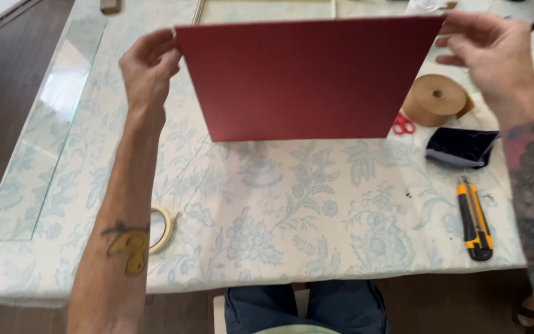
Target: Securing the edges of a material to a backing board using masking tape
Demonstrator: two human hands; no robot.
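So a dark red sheet of card [304, 80] is being held up on edge above a table covered in a pale blue floral cloth [267, 210], and everything else is easiest placed off that sheet. Its upper left corner is pinched by the left hand [149, 65], fingers closed on the edge, and its upper right corner is gripped by the right hand [495, 52], thumb and fingertips clamped on the card while the other fingers are spread loose. The sheet is lifted clear of the cloth, tilted a bit, with a soft shadow seen under its lower edge. Just off its lower right corner a roll of brown paper tape [435, 99] is lying, with red-handled scissors [403, 125] tucked between the roll and the sheet. Further right and lower, a scrap of dark navy fabric [461, 148] is spread out, and below that a yellow and black utility knife [475, 218] is laid near the table edge. Well below the sheet's left corner, a roll of cream masking tape [163, 229] is partly hidden by the left forearm. A glass pane [63, 93] is resting far left of the sheet.
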